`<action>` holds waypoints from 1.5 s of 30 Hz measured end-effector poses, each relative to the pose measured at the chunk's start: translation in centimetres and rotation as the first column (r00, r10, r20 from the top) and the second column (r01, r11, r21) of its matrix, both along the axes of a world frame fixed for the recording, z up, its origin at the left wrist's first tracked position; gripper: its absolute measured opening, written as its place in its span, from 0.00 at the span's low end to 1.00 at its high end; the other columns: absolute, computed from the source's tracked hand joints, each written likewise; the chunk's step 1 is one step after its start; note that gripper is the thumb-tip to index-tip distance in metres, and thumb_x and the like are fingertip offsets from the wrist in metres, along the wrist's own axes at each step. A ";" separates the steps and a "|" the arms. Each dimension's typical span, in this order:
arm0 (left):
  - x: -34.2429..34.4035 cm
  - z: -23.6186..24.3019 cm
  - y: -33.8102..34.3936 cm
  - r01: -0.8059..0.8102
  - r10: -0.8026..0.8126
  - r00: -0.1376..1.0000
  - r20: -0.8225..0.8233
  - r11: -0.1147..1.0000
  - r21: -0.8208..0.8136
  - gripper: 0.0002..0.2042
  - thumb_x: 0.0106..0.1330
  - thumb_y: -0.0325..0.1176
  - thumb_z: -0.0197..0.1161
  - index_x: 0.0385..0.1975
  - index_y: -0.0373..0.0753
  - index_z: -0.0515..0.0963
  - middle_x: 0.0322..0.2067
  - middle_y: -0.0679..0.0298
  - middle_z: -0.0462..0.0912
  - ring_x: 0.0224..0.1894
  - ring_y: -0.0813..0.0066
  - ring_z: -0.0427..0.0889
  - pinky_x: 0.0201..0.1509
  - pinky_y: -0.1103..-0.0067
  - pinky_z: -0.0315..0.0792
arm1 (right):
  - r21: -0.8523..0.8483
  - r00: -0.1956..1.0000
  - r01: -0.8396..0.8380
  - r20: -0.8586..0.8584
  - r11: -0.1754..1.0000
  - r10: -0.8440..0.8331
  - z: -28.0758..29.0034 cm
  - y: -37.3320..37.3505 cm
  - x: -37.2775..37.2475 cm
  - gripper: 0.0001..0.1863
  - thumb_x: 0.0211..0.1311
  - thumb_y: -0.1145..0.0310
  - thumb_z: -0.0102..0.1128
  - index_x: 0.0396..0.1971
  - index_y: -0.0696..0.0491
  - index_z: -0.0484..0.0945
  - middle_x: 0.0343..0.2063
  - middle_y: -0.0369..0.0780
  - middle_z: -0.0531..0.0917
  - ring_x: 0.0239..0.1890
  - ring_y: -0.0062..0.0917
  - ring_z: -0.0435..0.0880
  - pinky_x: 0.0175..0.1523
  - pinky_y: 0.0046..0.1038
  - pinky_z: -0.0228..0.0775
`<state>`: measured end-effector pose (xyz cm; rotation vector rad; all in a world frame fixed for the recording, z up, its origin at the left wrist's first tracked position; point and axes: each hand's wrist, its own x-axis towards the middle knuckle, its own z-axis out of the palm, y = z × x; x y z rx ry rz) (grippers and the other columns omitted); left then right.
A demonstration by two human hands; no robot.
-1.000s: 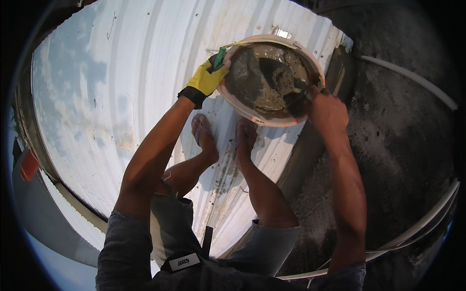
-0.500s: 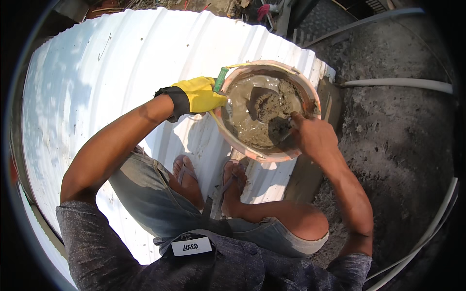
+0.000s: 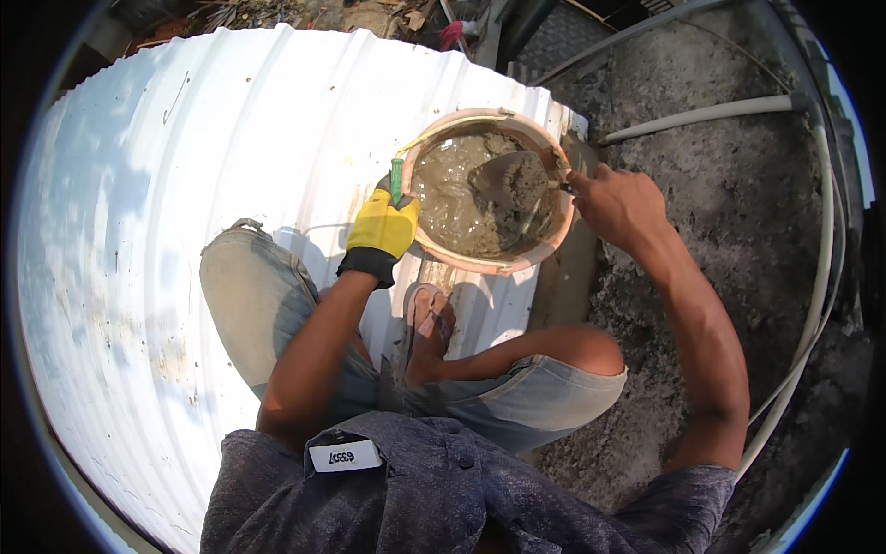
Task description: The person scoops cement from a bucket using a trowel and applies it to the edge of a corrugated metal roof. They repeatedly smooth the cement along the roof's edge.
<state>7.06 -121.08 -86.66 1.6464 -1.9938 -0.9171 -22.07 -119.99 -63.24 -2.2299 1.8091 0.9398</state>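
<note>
A round, orange-pink bucket [image 3: 498,268] holds wet grey mortar [image 3: 448,198]. My left hand [image 3: 383,224], in a yellow glove with a black cuff, is closed on the bucket's left rim. Against that hand stands the green grip [image 3: 397,178] of the bucket's handle. At the right rim, my bare right hand [image 3: 623,208] is wrapped round the handle of a trowel. The trowel's dark blade [image 3: 498,178] lies in the mortar, partly coated with it. My right fingers hide most of the trowel's handle.
Under the bucket and my sandalled foot [image 3: 430,319] is white corrugated metal sheeting [image 3: 268,120]. To the right is rough grey concrete [image 3: 683,305], crossed by white pipes [image 3: 701,118]. A pink item [image 3: 450,35] and scattered debris lie beyond the sheet's far edge.
My left hand has turned, its forearm now coming up from below. The trowel blade has shifted right in the mortar, and my right hand has moved right and slightly up. My view has shifted too.
</note>
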 end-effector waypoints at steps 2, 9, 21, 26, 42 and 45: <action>-0.7 1.7 0.4 -0.128 0.135 0.990 -0.037 0.981 0.149 0.17 0.63 0.47 0.60 0.40 0.38 0.78 0.33 0.48 0.82 0.38 0.53 0.81 0.42 0.64 0.74 | 0.033 0.997 -0.078 -0.027 0.996 0.079 -1.6 0.1 1.1 0.15 0.65 0.70 0.48 0.49 0.54 0.76 0.37 0.49 0.82 0.38 0.41 0.85 0.39 0.39 0.78; -0.1 6.2 -0.8 -0.141 0.186 0.978 -0.089 0.917 0.374 0.21 0.63 0.52 0.60 0.40 0.38 0.78 0.36 0.46 0.82 0.41 0.47 0.81 0.44 0.63 0.73 | 0.170 0.998 -0.037 0.048 0.985 0.030 -6.7 -1.5 3.8 0.13 0.63 0.69 0.49 0.43 0.57 0.77 0.34 0.51 0.84 0.39 0.41 0.86 0.41 0.39 0.78; 0.0 -3.5 -1.3 0.088 -0.059 0.992 -0.111 0.954 0.287 0.17 0.69 0.47 0.55 0.38 0.37 0.75 0.24 0.59 0.81 0.26 0.69 0.82 0.31 0.76 0.74 | 0.723 0.897 0.247 0.082 0.645 -0.435 -6.8 -9.0 2.5 0.23 0.67 0.52 0.53 0.42 0.59 0.78 0.23 0.43 0.81 0.22 0.29 0.83 0.25 0.32 0.77; 0.2 1.0 -3.0 -0.031 0.118 0.985 -0.122 0.833 0.552 0.26 0.63 0.54 0.59 0.42 0.33 0.76 0.34 0.47 0.81 0.39 0.54 0.81 0.42 0.69 0.74 | 0.349 0.985 0.169 -0.044 0.922 -0.164 0.1 -6.3 5.4 0.15 0.59 0.65 0.60 0.40 0.60 0.79 0.27 0.45 0.83 0.30 0.34 0.86 0.35 0.34 0.79; -3.3 4.0 -4.6 -0.242 0.503 0.729 -0.463 0.823 0.514 0.26 0.63 0.48 0.65 0.51 0.32 0.75 0.39 0.56 0.85 0.40 0.72 0.83 0.45 0.79 0.73 | 0.171 1.000 -0.024 0.013 0.985 0.022 -2.4 -0.8 0.1 0.19 0.61 0.61 0.57 0.51 0.50 0.76 0.34 0.49 0.84 0.32 0.39 0.86 0.37 0.40 0.78; -3.6 2.8 -4.5 -0.284 0.532 0.672 -0.515 0.827 0.485 0.26 0.63 0.47 0.66 0.51 0.31 0.75 0.38 0.56 0.85 0.40 0.73 0.82 0.45 0.80 0.73 | 0.195 0.959 0.223 0.130 0.955 -0.251 -4.7 0.5 1.7 0.19 0.61 0.61 0.57 0.50 0.52 0.77 0.31 0.50 0.84 0.35 0.41 0.86 0.41 0.42 0.78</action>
